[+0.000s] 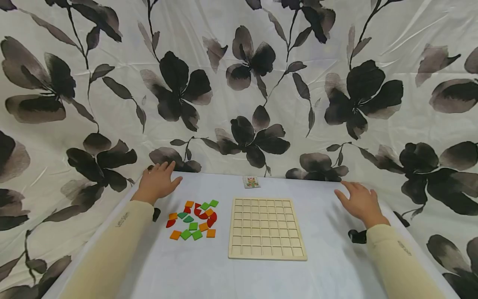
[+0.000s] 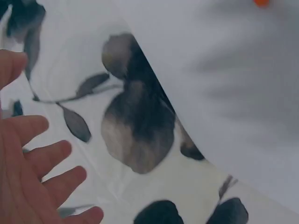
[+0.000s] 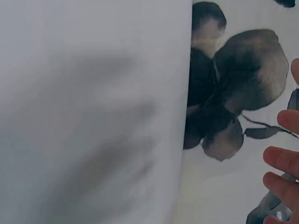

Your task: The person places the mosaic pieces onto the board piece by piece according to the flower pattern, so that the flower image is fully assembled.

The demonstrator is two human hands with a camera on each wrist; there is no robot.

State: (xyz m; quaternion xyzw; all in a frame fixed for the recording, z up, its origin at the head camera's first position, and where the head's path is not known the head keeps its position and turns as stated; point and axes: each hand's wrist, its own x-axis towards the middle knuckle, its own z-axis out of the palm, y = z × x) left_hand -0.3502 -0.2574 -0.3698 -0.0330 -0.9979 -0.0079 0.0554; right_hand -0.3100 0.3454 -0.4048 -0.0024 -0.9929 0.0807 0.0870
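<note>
So the person is holding both hands out toward the back corners of the bench, and neither one is gripping anything. The left hand is hovering around the back left corner with its fingers spreading apart and the thumb sticking out toward the middle; in the left wrist view the fingers are lying loose and open, and finger shadows are falling across the white top. The right hand is doing pretty much the same at the back right corner, fingers fanning out, shadows showing there too. The pieces are sitting in a loose scatter on the left side, just in from the left hand: orange squares, green squares, some curvy red ones and a couple of green leaf-ish ones, all lying flat, some touching or nearly. The board, a pale one with a grid of square cells, is lying flat just right of the pieces, between them and the right hand, near the pieces but not touching them. A little card with a colourful pattern is lying behind the board, close to the back edge. Yellowish sleeves are covering both arms, and a white cloth with dark flowers is hanging behind everything.
</note>
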